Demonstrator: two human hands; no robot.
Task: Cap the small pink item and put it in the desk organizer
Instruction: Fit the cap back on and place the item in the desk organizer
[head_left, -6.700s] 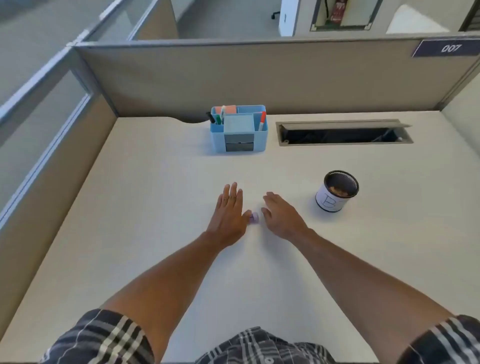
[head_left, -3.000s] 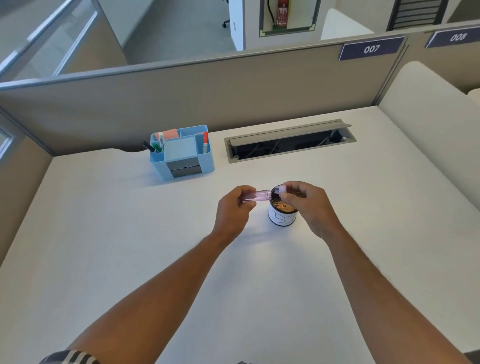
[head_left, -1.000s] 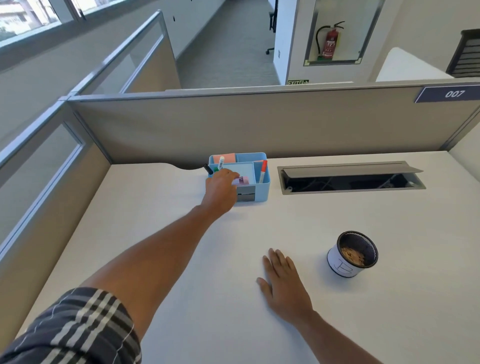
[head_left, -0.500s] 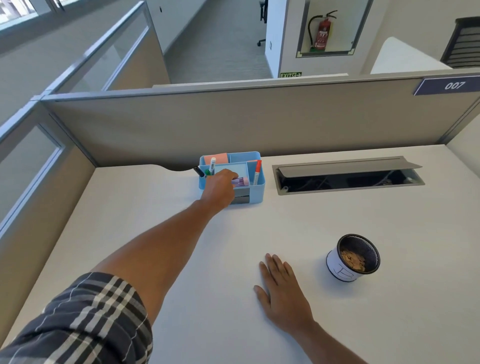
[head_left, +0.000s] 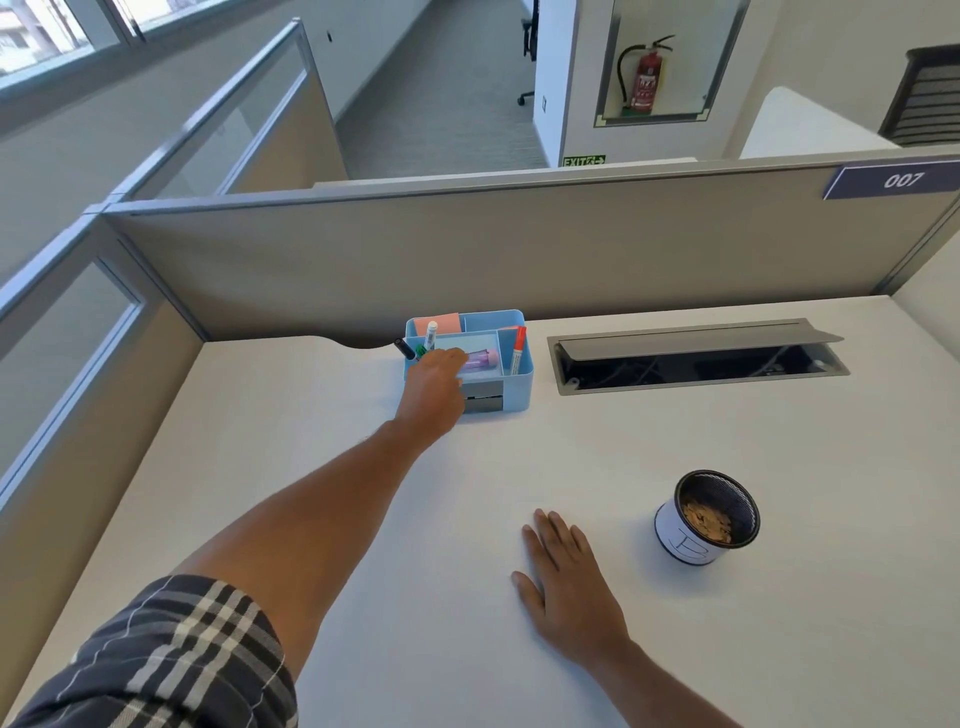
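The small pink item (head_left: 482, 359), capped, lies on its side in the middle tray of the light blue desk organizer (head_left: 520, 384) at the back of the desk. My left hand (head_left: 435, 391) reaches over the organizer's front left corner, and its fingertips pinch the item's left end. The hand hides part of the item and of the tray. My right hand (head_left: 570, 587) rests flat on the desk near me, fingers spread, holding nothing.
Markers (head_left: 517, 349) and pink sticky notes (head_left: 437, 323) stand in the organizer's other compartments. A black mesh cup (head_left: 707, 517) sits to the right of my right hand. An open cable hatch (head_left: 696, 355) lies right of the organizer. Partition walls (head_left: 519, 249) close the back and left.
Over the earlier frames both hands capped the pink item, then my left hand carried it to the organizer. In the last half second it has lowered the item into the middle tray; my right hand stays flat.
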